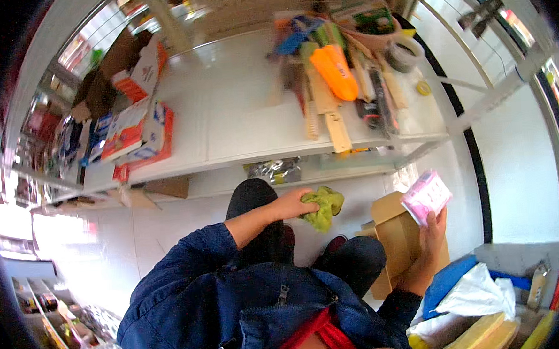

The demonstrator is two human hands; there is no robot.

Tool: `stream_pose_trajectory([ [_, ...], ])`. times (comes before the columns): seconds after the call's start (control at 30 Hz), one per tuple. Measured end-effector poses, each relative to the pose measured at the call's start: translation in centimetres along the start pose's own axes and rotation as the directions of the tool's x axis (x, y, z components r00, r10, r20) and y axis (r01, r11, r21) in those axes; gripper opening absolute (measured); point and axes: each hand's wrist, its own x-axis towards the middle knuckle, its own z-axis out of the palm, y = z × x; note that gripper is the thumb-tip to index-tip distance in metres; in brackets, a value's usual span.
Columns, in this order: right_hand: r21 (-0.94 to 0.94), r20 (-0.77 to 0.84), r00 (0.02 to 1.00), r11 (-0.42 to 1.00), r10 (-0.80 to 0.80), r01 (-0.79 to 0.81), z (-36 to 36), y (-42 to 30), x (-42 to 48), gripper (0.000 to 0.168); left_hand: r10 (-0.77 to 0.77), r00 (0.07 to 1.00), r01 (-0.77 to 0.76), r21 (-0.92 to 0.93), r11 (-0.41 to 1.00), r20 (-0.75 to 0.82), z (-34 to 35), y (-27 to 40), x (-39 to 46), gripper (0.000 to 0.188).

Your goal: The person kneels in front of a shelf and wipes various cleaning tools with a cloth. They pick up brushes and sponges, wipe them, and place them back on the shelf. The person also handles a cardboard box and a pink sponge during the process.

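Observation:
A crumpled yellow-green cloth (324, 208) is gripped in my left hand (295, 204), over my knees. My right hand (434, 230) holds up a pink and white plastic-wrapped packet (426, 197) by its lower edge. Under that packet stands a cardboard box (398, 237) with its flaps apart, on the floor to the right of my knee. In front of me runs a white shelf (228, 115). On its right part lie an orange pouch-like item (335, 72), wooden-looking strips (337, 131) and a roll of yellow tape (423, 88).
Red and white cartons (125, 131) stand at the shelf's left end. A tub with packets (363, 16) is at its back right. A lower shelf holds a shiny plastic package (274, 171). Beside me on the right, a grey bin (524, 255) holds white and blue bags. Shelf posts flank both sides.

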Motion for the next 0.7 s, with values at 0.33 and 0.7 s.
stream_pose_trajectory([
  [0.33, -0.328, 0.59, 0.806, 0.926, 0.047, 0.185, 31.7, -5.2, 7.9, 0.083, 0.243, 0.955, -0.274, -0.191, 0.943, -0.169, -8.0, -1.6, -10.5, 0.031],
  [0.7, -0.459, 0.882, 0.454, 0.017, 0.128, 0.888, 54.6, 1.2, 7.2, 0.091, 0.178, 0.931, -0.274, -0.285, 0.918, -0.32, -13.3, -4.4, -18.7, 0.031],
])
